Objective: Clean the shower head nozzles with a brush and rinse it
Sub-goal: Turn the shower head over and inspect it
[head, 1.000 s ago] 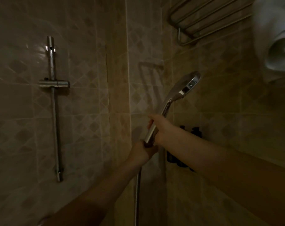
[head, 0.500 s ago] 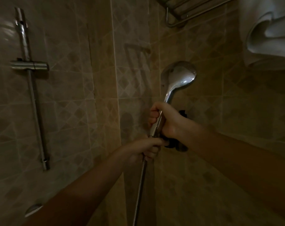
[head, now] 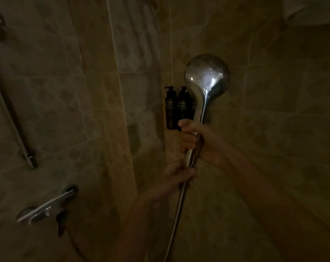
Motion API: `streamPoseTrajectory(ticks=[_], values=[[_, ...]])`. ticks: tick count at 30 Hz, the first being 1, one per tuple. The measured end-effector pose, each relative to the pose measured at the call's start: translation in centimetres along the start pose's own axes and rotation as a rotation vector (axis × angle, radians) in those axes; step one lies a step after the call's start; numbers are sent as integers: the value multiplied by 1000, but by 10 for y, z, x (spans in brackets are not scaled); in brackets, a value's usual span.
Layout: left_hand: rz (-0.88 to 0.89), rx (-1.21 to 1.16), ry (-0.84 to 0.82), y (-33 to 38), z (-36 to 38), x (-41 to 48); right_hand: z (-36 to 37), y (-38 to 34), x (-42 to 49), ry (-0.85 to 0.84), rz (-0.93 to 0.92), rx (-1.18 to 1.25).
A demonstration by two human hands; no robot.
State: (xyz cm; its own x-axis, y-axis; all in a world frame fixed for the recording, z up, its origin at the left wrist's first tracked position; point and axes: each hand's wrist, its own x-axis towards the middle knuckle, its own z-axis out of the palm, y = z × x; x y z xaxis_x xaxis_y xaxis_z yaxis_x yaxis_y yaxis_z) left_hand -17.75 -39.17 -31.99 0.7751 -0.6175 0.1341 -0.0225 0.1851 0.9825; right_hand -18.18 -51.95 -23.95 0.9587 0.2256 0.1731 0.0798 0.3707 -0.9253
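right hand [head: 203, 143] clamped round the shower head [head: 207, 76], left hand [head: 176, 178] closed on the hose [head: 179, 205] just below, likely steadying it; nozzles faced away.

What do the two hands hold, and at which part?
The right hand grips the shower head by its handle; the left hand holds the hose just below.

The shower head [head: 207, 76] shows only its chrome back, nozzle face turned away, handle partly covered by the right hand [head: 200, 142]; labels on the two dark pump bottles [head: 176, 106] behind are too dim to read, and the wall rail [head: 11, 121], white towel [head: 311, 12] and hose [head: 177, 214] are cut off by the view's edges.
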Motion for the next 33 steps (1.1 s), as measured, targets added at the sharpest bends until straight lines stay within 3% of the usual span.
streamPoseTrajectory(ticks=[5, 9, 11, 16, 23, 33], values=[[109, 244, 105, -45, 21, -5, -15, 35, -26, 113, 89, -96], [128, 274, 287, -74, 40, -9, -26, 71, -46, 499, -155, -415], [116, 267, 375, -81, 47, -7, -32, 86, -55, 558, -271, -467], [71, 313, 419, -90, 61, -11, -45, 102, -72, 684, -322, -568], [58, 330, 505, -90, 54, -14, -58, 104, -93, 694, -423, -517], [1, 78, 330, -90, 50, -10, -77, 93, -98, 514, -290, -147]])
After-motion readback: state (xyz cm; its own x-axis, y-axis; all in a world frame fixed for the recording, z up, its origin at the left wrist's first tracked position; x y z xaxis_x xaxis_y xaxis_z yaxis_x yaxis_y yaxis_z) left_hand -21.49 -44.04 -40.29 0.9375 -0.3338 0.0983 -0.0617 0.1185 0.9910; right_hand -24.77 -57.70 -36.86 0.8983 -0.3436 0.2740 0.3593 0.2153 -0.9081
